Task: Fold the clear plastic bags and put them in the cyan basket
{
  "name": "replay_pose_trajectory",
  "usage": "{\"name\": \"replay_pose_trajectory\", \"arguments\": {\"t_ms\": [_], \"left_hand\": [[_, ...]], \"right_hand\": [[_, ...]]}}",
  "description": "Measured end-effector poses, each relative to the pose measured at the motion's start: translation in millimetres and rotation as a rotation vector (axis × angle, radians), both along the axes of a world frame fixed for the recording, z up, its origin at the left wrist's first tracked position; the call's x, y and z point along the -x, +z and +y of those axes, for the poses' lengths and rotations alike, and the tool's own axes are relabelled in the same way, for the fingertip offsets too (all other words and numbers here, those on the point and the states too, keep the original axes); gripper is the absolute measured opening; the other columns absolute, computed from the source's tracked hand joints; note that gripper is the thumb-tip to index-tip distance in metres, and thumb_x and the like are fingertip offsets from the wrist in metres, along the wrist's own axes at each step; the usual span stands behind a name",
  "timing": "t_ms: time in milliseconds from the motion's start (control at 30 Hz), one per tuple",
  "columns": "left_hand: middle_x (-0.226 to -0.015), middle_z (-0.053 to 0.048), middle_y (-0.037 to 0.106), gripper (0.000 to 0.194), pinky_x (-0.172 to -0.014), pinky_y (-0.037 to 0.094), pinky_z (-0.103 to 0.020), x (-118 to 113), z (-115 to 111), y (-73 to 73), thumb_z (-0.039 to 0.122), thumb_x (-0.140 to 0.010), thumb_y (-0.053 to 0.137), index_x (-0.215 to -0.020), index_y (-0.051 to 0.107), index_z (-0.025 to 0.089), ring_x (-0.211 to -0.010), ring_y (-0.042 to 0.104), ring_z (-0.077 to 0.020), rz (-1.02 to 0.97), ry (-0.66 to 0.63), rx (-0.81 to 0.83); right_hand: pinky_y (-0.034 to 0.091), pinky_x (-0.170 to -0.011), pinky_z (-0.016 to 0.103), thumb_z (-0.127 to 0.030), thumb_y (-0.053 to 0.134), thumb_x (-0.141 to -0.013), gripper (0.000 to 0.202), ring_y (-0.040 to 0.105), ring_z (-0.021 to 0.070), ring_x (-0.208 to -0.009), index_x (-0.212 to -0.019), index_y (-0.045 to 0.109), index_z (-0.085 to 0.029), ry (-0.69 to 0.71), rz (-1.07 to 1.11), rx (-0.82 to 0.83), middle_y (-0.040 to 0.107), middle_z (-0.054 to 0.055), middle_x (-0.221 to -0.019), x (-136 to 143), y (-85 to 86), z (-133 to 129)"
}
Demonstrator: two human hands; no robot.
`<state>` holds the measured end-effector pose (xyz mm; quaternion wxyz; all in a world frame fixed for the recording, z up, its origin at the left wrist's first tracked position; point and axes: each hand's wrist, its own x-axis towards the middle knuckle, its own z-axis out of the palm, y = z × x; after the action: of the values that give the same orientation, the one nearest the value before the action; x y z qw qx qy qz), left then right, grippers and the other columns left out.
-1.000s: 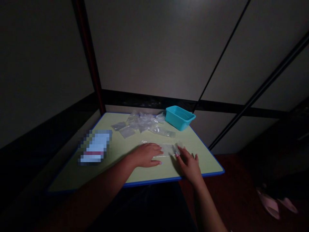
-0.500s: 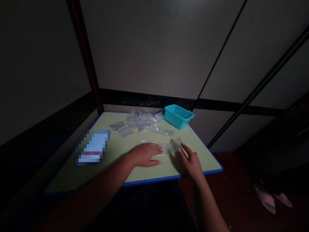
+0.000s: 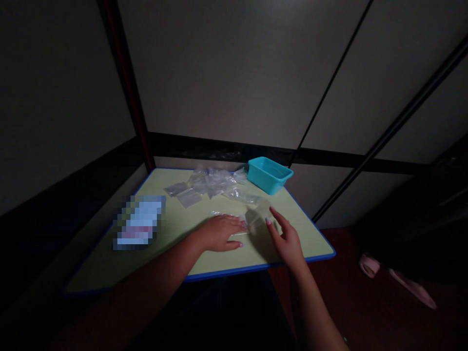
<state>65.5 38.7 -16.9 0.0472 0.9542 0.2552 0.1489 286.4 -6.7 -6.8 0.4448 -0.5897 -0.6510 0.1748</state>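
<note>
Dim room corner
A pale, blue-edged desk (image 3: 175,222) stands against grey panelled walls (image 3: 219,73) with a black band (image 3: 329,156); the floor (image 3: 340,282) is dark red.

Clear film (image 3: 218,213) partly hidden beneath left grip (image 3: 221,234)

1. We see the right end of the clear plastic bag (image 3: 258,214) raised off the table (image 3: 307,239) and bent upward; a second ago it lay flat.
2. Our right hand (image 3: 288,243) has risen with it, fingertips up from the tabletop.
3. On the floor, we see one pink slipper (image 3: 369,266) shifted nearer the table and farther from the other slipper (image 3: 414,289).
4. Our view has drifted slightly rightward.
</note>
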Motion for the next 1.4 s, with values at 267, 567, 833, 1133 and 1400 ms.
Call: {"name": "replay_pose_trajectory", "arguments": {"t_ms": [267, 567, 833, 1133, 1400], "left_hand": [[-0.123, -0.010, 0.060, 0.041, -0.101, 0.037, -0.041, 0.1, -1.2, 2.0, 0.042, -0.083, 0.056, -0.117, 0.058, 0.019, -0.118, 0.051, -0.0266, -0.010, -0.010, -0.011], [-0.124, -0.009, 0.060, 0.043, -0.102, 0.036, -0.038, -0.3, -0.6, 0.4, 0.044, -0.083, 0.055, -0.118, 0.057, 0.019, -0.121, 0.050, -0.0246, -0.001, 0.009, -0.021], [-0.124, -0.010, 0.059, 0.044, -0.102, 0.037, -0.041, -0.2, -0.1, -1.4, 0.044, -0.083, 0.055, -0.119, 0.058, 0.018, -0.120, 0.050, -0.0261, -0.013, 0.006, -0.016], [-0.125, -0.009, 0.059, 0.044, -0.102, 0.036, -0.040, -1.3, -0.9, -0.2, 0.043, -0.083, 0.055, -0.120, 0.058, 0.018, -0.121, 0.050, -0.0255, 0.011, 0.021, -0.023], [-0.125, -0.009, 0.059, 0.044, -0.103, 0.036, -0.039, -1.3, -0.6, 0.2, 0.043, -0.084, 0.054, -0.120, 0.057, 0.018, -0.121, 0.050, -0.0244, 0.008, 0.012, -0.025]], "right_hand": [[0.021, -0.109, 0.050, -0.043, 0.046, -0.086, 0.049, 0.047, 0.0245, -0.123, -0.129, 0.051, -0.020, 0.033, -0.065, -0.063, 0.052, 0.010, -0.133, 13.3, 8.3, -5.9], [0.011, -0.107, 0.059, -0.041, 0.044, -0.088, 0.051, 0.034, 0.0254, -0.132, -0.138, 0.038, -0.030, 0.170, -0.193, 0.089, 0.044, 0.006, -0.141, 15.2, -6.1, -3.5], [0.013, -0.108, 0.057, -0.043, 0.045, -0.087, 0.054, 0.041, 0.0257, -0.128, -0.138, 0.039, -0.025, 0.121, -0.334, 0.140, 0.049, 0.011, -0.136, 14.6, -19.7, 1.8], [0.011, -0.108, 0.056, -0.041, 0.043, -0.088, 0.057, 0.039, 0.0250, -0.129, -0.141, 0.032, -0.022, 0.115, -0.352, 0.119, 0.045, 0.012, -0.139, 17.2, -23.9, 0.7], [0.011, -0.108, 0.058, -0.037, 0.042, -0.089, 0.058, 0.032, 0.0244, -0.134, -0.143, 0.026, -0.027, 0.175, -0.321, 0.063, 0.034, 0.009, -0.146, 15.2, -23.6, -3.1]]}}
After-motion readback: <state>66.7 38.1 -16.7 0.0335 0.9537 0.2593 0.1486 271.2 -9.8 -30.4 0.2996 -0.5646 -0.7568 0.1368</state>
